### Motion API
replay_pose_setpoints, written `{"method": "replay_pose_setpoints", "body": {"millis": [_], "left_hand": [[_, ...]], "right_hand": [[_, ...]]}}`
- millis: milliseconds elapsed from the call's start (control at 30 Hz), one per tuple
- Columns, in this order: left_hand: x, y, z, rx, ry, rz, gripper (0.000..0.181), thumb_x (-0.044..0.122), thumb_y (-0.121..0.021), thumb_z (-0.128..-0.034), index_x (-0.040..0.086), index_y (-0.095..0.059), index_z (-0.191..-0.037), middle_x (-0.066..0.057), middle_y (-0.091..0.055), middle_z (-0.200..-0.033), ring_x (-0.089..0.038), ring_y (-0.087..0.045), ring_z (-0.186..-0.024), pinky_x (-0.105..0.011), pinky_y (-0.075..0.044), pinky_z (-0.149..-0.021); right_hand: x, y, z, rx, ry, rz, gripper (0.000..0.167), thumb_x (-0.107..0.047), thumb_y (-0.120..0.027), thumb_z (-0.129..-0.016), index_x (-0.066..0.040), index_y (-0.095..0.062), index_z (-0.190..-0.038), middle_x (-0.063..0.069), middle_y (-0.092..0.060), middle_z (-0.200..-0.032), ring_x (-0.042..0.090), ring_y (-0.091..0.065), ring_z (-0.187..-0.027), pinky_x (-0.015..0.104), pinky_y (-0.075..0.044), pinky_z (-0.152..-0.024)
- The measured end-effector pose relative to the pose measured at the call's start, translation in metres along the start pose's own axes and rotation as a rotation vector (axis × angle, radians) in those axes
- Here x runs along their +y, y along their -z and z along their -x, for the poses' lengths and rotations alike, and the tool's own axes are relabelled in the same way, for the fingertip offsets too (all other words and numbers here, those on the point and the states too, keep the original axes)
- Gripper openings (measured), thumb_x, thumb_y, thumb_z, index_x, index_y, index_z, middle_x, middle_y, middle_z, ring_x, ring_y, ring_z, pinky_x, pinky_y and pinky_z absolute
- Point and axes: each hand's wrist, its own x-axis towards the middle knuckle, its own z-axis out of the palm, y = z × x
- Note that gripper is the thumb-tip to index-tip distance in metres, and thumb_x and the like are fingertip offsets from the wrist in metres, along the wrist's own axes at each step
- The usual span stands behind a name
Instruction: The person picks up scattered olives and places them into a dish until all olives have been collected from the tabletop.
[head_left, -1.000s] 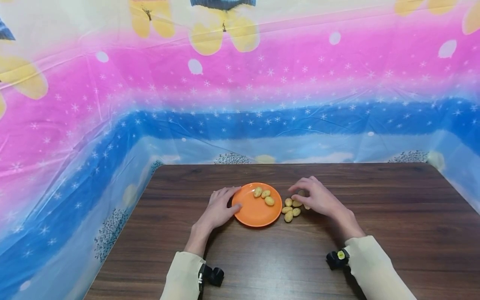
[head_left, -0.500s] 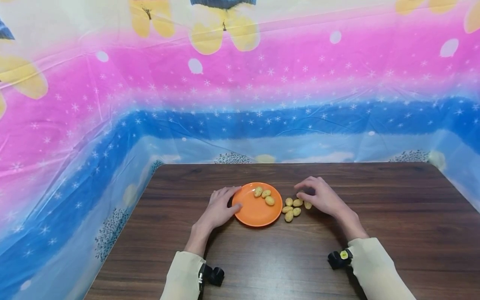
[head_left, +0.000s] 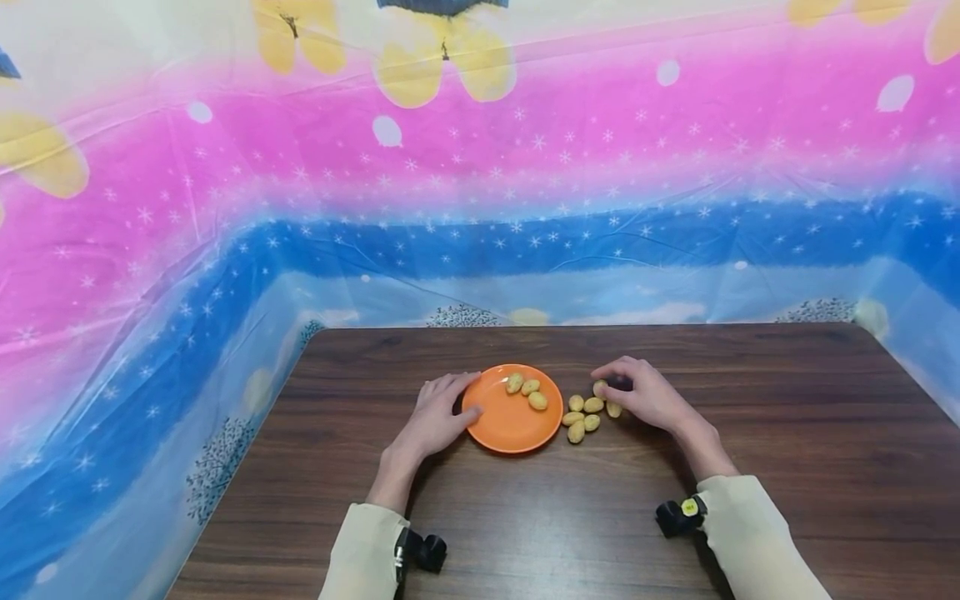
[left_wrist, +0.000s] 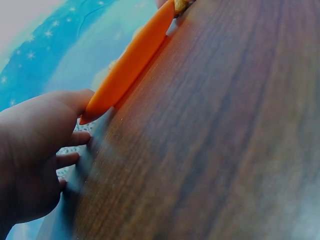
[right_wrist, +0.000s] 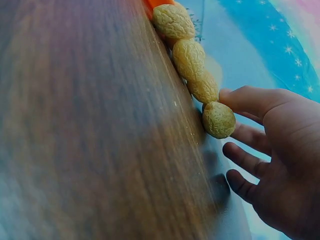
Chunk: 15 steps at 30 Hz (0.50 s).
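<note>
An orange plate (head_left: pixel 513 429) lies on the table, bearing three small wrinkled yellow potatoes (head_left: pixel 537 401). My left hand (head_left: pixel 435 421) grips its left rim, thumb and forefinger at the edge; the left wrist view shows the thumb against the orange side, with part of the fingers hidden. Right of the plate, several similar potatoes (head_left: pixel 576 432) lie in a loose cluster. At the cluster's far right end, my right hand (head_left: pixel 648 396) pinches one potato (head_left: pixel 599 388) between thumb and forefinger. In the right wrist view, a potato (right_wrist: pixel 218 120) sits close beside the thumb.
The dark wood-grain table (head_left: pixel 510 533) reaches to a printed cloth backdrop (head_left: pixel 480 192) at its back and left. Small black cameras (head_left: pixel 678 518) are strapped at both wrists, below pale sleeves (head_left: pixel 753 525).
My right hand has drawn slightly right from the cluster, and a potato now shows between its thumb and forefinger. My left hand and the plate stay almost still.
</note>
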Motion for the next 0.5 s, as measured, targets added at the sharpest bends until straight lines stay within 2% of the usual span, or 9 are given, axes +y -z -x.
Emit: {"method": "replay_pose_setpoints", "body": {"millis": [333,500], "left_hand": [[0.0,-0.0011,-0.0004,0.005,0.003,0.003,0.056,0.034,-0.06,-0.0971,0.02,-0.046,-0.15,-0.009,-0.047,-0.15,-0.034,-0.034,-0.144,-0.059,-0.015,-0.121],[-0.0005,-0.0008,-0.0009,0.0,0.005,0.0,0.057,0.035,-0.061,-0.0969,0.02,-0.046,-0.15,-0.009,-0.047,-0.15,-0.034,-0.034,-0.144,-0.058,-0.016,-0.12]], "right_hand": [[0.0012,0.0021,0.0027,-0.019,-0.039,-0.02,0.033,-0.027,-0.065,-0.097,-0.011,-0.068,-0.126,0.013,-0.064,-0.127,0.03,-0.06,-0.114,0.052,-0.049,-0.094],[0.0008,0.0019,0.0028,-0.002,-0.065,-0.011,0.034,-0.028,-0.067,-0.095,-0.012,-0.069,-0.124,0.013,-0.066,-0.126,0.03,-0.061,-0.112,0.052,-0.05,-0.093]]}}
